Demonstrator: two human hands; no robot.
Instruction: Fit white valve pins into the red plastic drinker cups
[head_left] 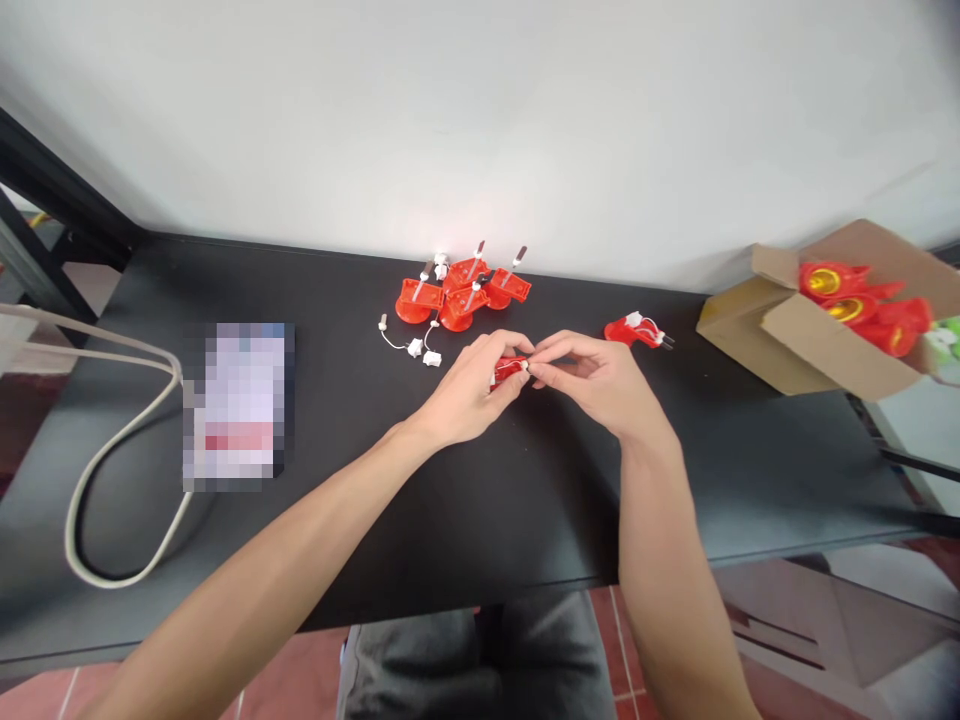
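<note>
My left hand [480, 385] grips a small red plastic housing [510, 370], with a thin white wire lying in it. The fingers of my right hand [581, 375] pinch a tiny pale end piece [526, 367] at the right end of this housing; its exact shape is mostly hidden. Beyond my hands stands a cluster of similar red housings [457, 295] with metal strips sticking up. Left of the housing, small white connectors [415, 347] on short wires lie on the table. To the right lies another red part [634, 329] with a white piece and two metal prongs.
The black table [360, 520] meets a white wall at the back. An open cardboard box [787, 340] at the right holds red and yellow pieces [847, 300]. At the left lie a blurred-out rectangular object [240, 400] and a looped pale cable [75, 520].
</note>
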